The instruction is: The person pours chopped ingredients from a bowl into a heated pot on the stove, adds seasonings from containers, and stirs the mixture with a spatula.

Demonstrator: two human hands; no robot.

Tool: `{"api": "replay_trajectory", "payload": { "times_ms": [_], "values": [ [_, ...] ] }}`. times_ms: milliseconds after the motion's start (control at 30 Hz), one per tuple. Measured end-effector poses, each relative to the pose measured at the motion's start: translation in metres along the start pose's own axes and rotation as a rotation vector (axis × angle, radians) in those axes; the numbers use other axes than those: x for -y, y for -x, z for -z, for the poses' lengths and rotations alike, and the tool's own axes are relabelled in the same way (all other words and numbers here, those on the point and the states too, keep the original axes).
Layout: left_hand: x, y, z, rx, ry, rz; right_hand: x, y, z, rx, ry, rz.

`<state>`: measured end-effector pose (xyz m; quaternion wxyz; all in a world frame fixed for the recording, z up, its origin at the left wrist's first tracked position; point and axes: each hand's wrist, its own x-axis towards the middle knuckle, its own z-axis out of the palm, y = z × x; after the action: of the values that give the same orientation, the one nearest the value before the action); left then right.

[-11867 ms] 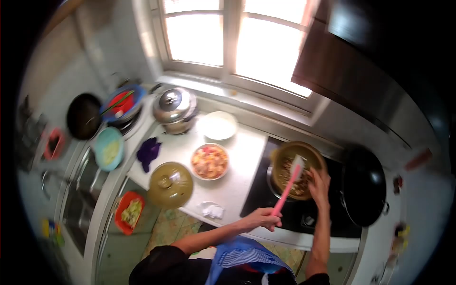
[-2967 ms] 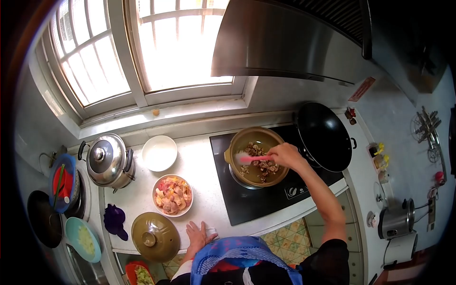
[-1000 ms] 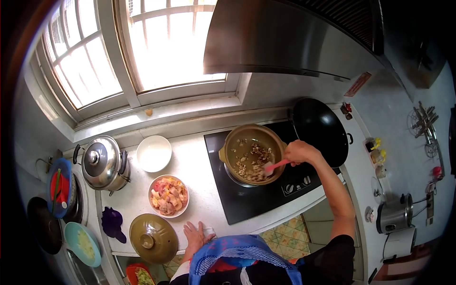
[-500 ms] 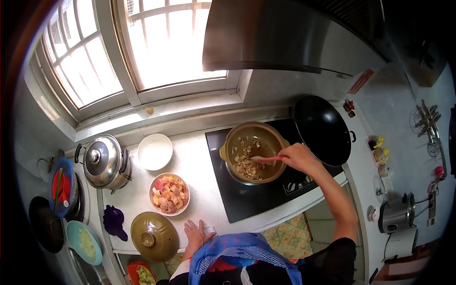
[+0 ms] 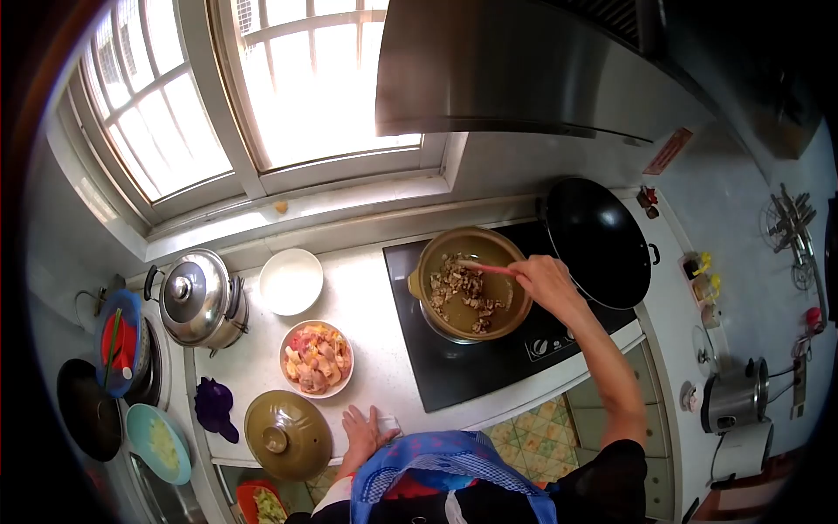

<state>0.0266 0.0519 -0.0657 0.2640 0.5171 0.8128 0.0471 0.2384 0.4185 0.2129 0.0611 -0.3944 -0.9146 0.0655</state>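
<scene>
My right hand [image 5: 548, 284] is wrapped round the red handle of a spatula [image 5: 494, 268], whose pale end reaches into a brown clay pot [image 5: 520, 321]. Small browned chopped pieces [image 5: 458, 279] lie scattered over the pot's bottom. The pot sits on a black cooktop [image 5: 428, 375]. Fingers spread, my left hand [image 5: 360, 434] rests flat on the counter's front edge, touching a white cloth [image 5: 389, 425]. Just left of that hand lies the pot's brown lid [image 5: 301, 419], and beyond it stands a bowl of raw meat pieces [image 5: 317, 356].
A black wok [image 5: 598, 244] sits on the cooktop's right side. Along the back stand a white bowl [image 5: 291, 281] and a lidded steel pot [image 5: 196, 306]. A purple item [image 5: 214, 406] and a turquoise bowl [image 5: 135, 437] are at left. Overhead hangs a range hood [image 5: 489, 70].
The spatula has moved toward the pot's far side, and the chopped pieces have been pushed into a different spread. My left hand stays on the counter. The view has shifted slightly.
</scene>
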Motion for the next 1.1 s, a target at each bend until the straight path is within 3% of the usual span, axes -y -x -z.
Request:
{"api": "replay_trajectory", "payload": {
  "times_ms": [167,300,433,567,633,800,833,1100],
  "values": [
    [-0.001,0.0,0.002,0.016,-0.015,0.004,-0.017,-0.026,-0.057,-0.115,0.141,-0.06],
    [0.002,0.0,-0.005,-0.016,-0.006,-0.012,0.015,0.0,-0.036,0.016,-0.105,0.134],
    [0.0,0.0,-0.004,-0.029,-0.012,-0.021,0.002,0.032,-0.001,0.122,0.04,0.264],
    [-0.001,-0.001,-0.001,0.005,-0.019,-0.009,-0.008,0.053,0.04,0.097,0.234,0.144],
    [-0.001,-0.001,-0.001,0.017,-0.015,-0.002,-0.018,0.057,0.051,0.07,0.136,0.086],
    [0.003,0.001,-0.002,0.029,-0.047,-0.039,-0.012,0.05,0.048,0.32,0.179,0.043],
    [0.004,0.002,-0.005,0.013,-0.074,-0.053,-0.013,0.049,0.034,0.199,0.16,0.124],
    [-0.003,0.015,-0.005,-0.281,0.029,-0.034,-0.014,0.033,0.003,-0.121,0.046,-0.052]
  ]
}}
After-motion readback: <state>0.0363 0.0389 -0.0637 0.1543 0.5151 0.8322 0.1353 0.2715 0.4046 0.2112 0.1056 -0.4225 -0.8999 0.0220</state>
